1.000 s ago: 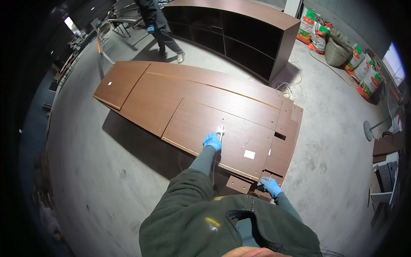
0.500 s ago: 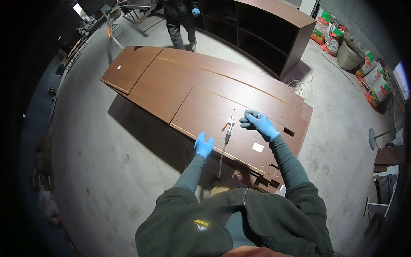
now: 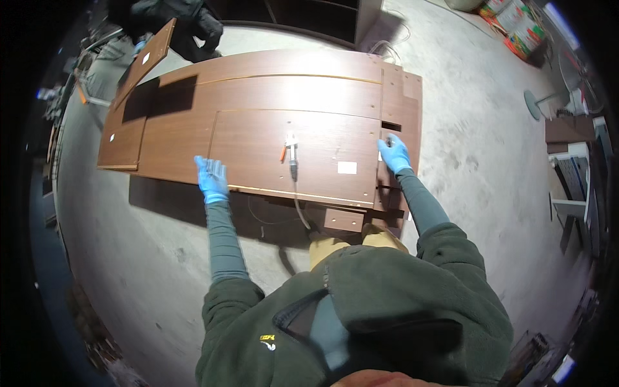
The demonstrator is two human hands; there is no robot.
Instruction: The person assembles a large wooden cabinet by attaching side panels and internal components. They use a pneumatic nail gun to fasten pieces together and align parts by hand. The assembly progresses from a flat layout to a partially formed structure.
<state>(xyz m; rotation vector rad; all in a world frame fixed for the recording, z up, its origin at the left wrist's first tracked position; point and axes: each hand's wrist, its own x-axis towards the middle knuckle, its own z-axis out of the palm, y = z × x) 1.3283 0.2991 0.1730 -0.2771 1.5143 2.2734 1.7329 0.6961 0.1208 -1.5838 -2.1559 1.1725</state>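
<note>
Between the wide-open blue-gloved left hand (image 3: 212, 180) and the curled blue-gloved right hand (image 3: 395, 155), its contents unclear, a silver hose-fed metal tool (image 3: 293, 155) lies on flat brown panels (image 3: 255, 145).

Smooth brown wooden boards (image 3: 258, 142) at 12 o'clock carry a glossy sheen. Toward 11 o'clock, the tool (image 3: 292, 151) looks like shiny metal. The gloves (image 3: 213, 184) look thin and rubbery; the jacket (image 3: 393, 277), at 5 o'clock, is matt cloth. At 3 o'clock, the floor (image 3: 490, 193) looks like matt, scuffed concrete.
</note>
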